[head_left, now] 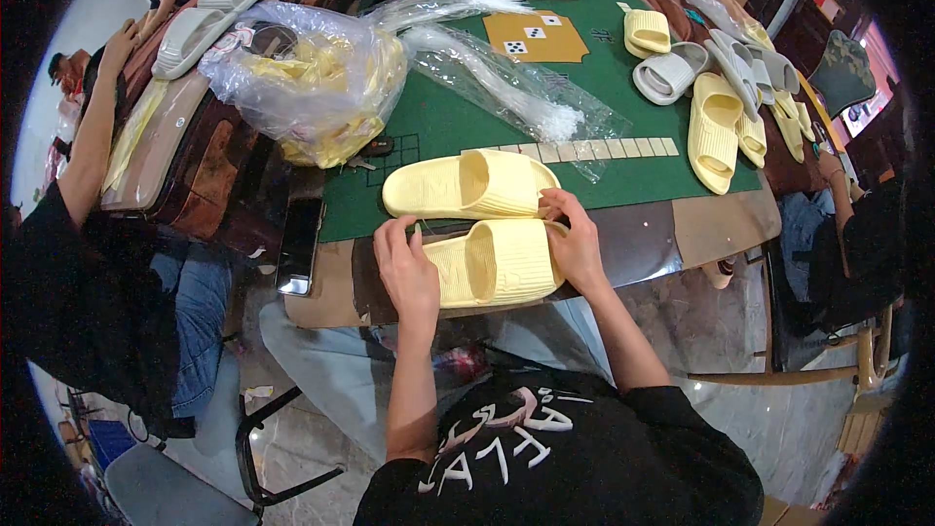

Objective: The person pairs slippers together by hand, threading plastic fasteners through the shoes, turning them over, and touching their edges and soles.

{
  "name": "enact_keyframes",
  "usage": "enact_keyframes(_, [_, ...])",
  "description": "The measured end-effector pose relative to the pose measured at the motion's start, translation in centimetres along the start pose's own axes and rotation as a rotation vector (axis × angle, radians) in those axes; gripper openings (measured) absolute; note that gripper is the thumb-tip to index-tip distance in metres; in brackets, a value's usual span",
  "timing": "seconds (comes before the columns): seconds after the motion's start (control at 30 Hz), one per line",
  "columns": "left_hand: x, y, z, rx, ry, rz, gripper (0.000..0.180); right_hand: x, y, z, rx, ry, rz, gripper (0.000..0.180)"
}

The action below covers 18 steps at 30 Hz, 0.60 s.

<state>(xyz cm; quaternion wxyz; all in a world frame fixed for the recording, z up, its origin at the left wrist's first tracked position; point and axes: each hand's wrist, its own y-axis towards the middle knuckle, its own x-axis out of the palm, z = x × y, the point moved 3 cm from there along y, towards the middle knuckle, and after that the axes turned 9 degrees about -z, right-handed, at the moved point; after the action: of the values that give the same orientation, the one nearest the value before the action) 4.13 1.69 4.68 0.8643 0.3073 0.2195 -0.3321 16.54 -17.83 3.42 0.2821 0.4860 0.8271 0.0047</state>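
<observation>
Pale yellow ribbed slippers (487,224), green tabletop (438,122)

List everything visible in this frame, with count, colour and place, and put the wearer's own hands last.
near slide sandal: one, pale yellow, table's near edge, under both hands.
second slide sandal: one, pale yellow, just behind the first.
clear plastic bag: one, holds yellow pieces, table's left.
empty plastic sleeve: one, clear, centre of table.
sandal pile: several, yellow and grey, table's right.
grey sandals: two, far left.
table: one, green top, brown rim.
phone: one, black, near-left corner.
other people: several, seated around.
left hand: grip on near sandal's toe end.
right hand: grip on its heel end.
</observation>
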Motion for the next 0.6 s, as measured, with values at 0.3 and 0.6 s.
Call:
enact_keyframes(0.3, [0.6,0.1,0.3,0.154,0.124,-0.148,0.018,0.2,0.0,0.1,-0.067,-0.057,0.006,0.046])
enact_keyframes(0.6, [1.1,-0.3,0.9,0.395,0.170,-0.278,0.029,0.3,0.0,0.3,-0.041,-0.035,-0.034,0.045])
